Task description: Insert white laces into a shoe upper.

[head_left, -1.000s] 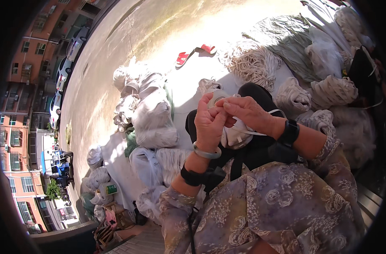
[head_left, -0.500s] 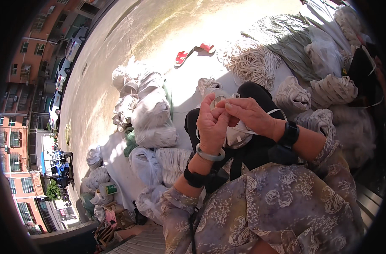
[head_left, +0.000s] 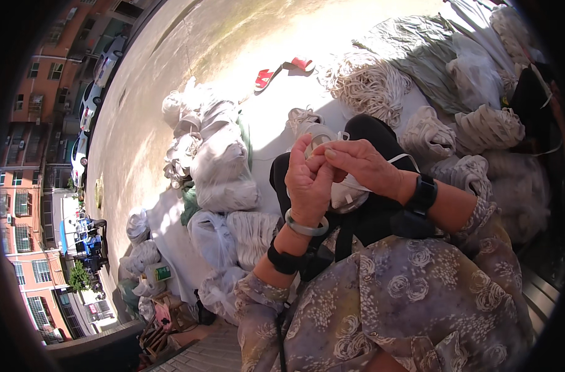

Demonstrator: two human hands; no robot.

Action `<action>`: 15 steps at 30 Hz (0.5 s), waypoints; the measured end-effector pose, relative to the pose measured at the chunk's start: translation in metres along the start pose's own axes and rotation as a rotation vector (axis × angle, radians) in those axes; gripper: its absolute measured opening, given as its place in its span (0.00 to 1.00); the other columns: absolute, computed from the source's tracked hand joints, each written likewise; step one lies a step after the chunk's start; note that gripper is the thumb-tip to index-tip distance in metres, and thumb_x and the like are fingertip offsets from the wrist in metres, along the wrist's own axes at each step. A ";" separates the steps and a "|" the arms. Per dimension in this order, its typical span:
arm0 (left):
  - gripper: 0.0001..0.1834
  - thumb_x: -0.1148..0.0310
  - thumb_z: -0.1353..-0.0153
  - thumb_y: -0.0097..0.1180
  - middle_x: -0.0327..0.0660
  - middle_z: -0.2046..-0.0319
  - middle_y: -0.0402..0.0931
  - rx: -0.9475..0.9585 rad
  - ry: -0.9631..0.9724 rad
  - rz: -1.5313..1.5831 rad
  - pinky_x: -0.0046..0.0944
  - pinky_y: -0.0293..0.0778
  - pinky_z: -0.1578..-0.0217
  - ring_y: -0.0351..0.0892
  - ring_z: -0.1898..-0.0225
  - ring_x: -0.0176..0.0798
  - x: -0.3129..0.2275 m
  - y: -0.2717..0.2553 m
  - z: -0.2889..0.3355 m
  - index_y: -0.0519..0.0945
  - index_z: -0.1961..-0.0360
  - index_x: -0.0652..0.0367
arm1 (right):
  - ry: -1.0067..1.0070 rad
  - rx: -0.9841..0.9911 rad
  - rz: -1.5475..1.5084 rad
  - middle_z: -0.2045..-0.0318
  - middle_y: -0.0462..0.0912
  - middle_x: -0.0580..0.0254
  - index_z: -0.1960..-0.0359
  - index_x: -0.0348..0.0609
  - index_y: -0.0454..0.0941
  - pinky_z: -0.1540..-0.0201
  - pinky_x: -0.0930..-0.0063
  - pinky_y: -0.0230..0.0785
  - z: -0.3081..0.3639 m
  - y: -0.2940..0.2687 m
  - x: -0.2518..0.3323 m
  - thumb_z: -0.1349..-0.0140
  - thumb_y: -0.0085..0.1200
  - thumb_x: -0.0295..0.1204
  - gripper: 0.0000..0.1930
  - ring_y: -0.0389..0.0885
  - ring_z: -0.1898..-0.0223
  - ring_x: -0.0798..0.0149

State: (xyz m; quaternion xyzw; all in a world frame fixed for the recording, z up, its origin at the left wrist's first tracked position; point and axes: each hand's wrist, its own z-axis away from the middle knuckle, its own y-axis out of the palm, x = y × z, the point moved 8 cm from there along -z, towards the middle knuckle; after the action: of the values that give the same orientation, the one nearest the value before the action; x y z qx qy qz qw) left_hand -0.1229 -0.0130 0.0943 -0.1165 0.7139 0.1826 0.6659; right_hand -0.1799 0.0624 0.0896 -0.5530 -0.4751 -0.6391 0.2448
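My left hand (head_left: 310, 186) and my right hand (head_left: 364, 166) meet above my lap, fingertips pinched together. A thin white cord (head_left: 407, 159) runs out from behind my right hand and loops by my knee; the part between my fingers is mostly hidden. Beneath my hands, a white wound bundle of cord (head_left: 348, 197) lies on my dark-trousered lap, partly covered by them. Just beyond my fingertips is another pale coil (head_left: 304, 119) on the ground sheet.
Wound white bundles (head_left: 429, 133) lie to the right, plastic-wrapped bundles (head_left: 223, 170) to the left. Ahead are a loose heap of cord (head_left: 369, 84), a grey-green tarp (head_left: 412, 53) and red sandals (head_left: 265, 79). Parked cars (head_left: 87, 105) line the far left.
My hands stay pinched together, with the right fingers shifted slightly left over the left fingertips. The surrounding bundles have not moved.
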 end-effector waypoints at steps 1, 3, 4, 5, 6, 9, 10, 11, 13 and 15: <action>0.26 0.77 0.39 0.50 0.45 0.67 0.78 0.002 0.001 -0.044 0.27 0.75 0.69 0.77 0.71 0.30 -0.001 -0.001 0.000 0.54 0.44 0.68 | -0.003 0.004 -0.008 0.71 0.76 0.71 0.56 0.34 0.75 0.68 0.85 0.65 0.000 0.000 0.000 0.33 0.41 0.34 0.15 0.69 0.71 0.80; 0.25 0.77 0.39 0.50 0.45 0.67 0.78 0.006 0.000 -0.088 0.27 0.75 0.70 0.77 0.71 0.30 0.000 -0.003 0.000 0.54 0.44 0.69 | -0.007 0.006 -0.017 0.71 0.76 0.71 0.56 0.34 0.75 0.68 0.85 0.65 0.000 0.002 0.000 0.33 0.41 0.33 0.15 0.69 0.71 0.80; 0.25 0.77 0.39 0.50 0.45 0.67 0.78 0.011 0.011 -0.141 0.27 0.75 0.70 0.77 0.71 0.30 0.000 -0.004 0.000 0.54 0.44 0.69 | -0.019 -0.020 -0.027 0.75 0.74 0.71 0.61 0.34 0.75 0.71 0.85 0.64 -0.001 0.002 0.000 0.33 0.42 0.34 0.14 0.68 0.74 0.80; 0.25 0.78 0.39 0.49 0.45 0.67 0.78 0.015 0.021 -0.193 0.27 0.75 0.70 0.77 0.71 0.30 0.000 -0.004 0.000 0.54 0.44 0.69 | -0.031 -0.045 -0.035 0.79 0.72 0.71 0.66 0.35 0.75 0.74 0.85 0.63 -0.001 0.002 -0.001 0.33 0.42 0.34 0.14 0.67 0.77 0.79; 0.25 0.78 0.39 0.49 0.45 0.67 0.78 0.015 0.018 -0.192 0.27 0.75 0.70 0.77 0.71 0.30 0.000 -0.004 0.000 0.54 0.44 0.69 | -0.028 -0.047 -0.037 0.79 0.72 0.71 0.66 0.35 0.75 0.74 0.85 0.63 -0.001 0.001 -0.002 0.33 0.42 0.34 0.14 0.67 0.77 0.79; 0.24 0.78 0.40 0.50 0.44 0.67 0.77 0.023 -0.077 -0.052 0.27 0.75 0.70 0.77 0.72 0.29 -0.010 0.003 0.004 0.57 0.45 0.68 | -0.064 -0.086 0.068 0.79 0.73 0.69 0.68 0.35 0.75 0.73 0.83 0.64 -0.001 -0.007 0.000 0.34 0.43 0.34 0.14 0.68 0.76 0.79; 0.22 0.78 0.42 0.51 0.42 0.68 0.78 0.012 -0.045 -0.178 0.24 0.72 0.73 0.76 0.74 0.26 -0.017 0.001 0.004 0.61 0.47 0.69 | -0.192 -0.186 0.316 0.79 0.74 0.69 0.69 0.35 0.74 0.74 0.83 0.64 -0.002 -0.017 0.014 0.34 0.43 0.34 0.14 0.69 0.76 0.79; 0.20 0.79 0.44 0.52 0.40 0.69 0.78 0.001 -0.013 -0.305 0.21 0.70 0.75 0.75 0.76 0.23 -0.022 -0.002 0.005 0.66 0.50 0.70 | -0.323 -0.284 0.565 0.78 0.75 0.68 0.70 0.35 0.74 0.74 0.82 0.65 0.001 -0.021 0.030 0.34 0.43 0.34 0.14 0.70 0.75 0.79; 0.20 0.79 0.45 0.52 0.41 0.68 0.78 -0.008 0.044 -0.325 0.21 0.69 0.76 0.74 0.77 0.23 -0.028 -0.007 0.000 0.66 0.50 0.68 | -0.355 -0.257 0.466 0.77 0.76 0.68 0.67 0.35 0.74 0.71 0.81 0.66 -0.001 -0.018 0.047 0.33 0.41 0.34 0.14 0.72 0.73 0.78; 0.24 0.79 0.49 0.53 0.40 0.62 0.75 -0.002 0.106 -0.350 0.24 0.70 0.70 0.75 0.68 0.26 -0.042 -0.011 -0.007 0.66 0.48 0.65 | -0.392 -0.244 0.370 0.75 0.77 0.67 0.64 0.35 0.75 0.68 0.80 0.68 -0.005 -0.011 0.073 0.32 0.39 0.35 0.16 0.74 0.71 0.77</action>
State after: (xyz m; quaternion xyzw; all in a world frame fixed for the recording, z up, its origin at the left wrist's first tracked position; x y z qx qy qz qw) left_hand -0.1208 -0.0288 0.1349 -0.2491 0.7167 0.0584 0.6488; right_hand -0.2108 0.0785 0.1553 -0.7686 -0.3240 -0.5170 0.1923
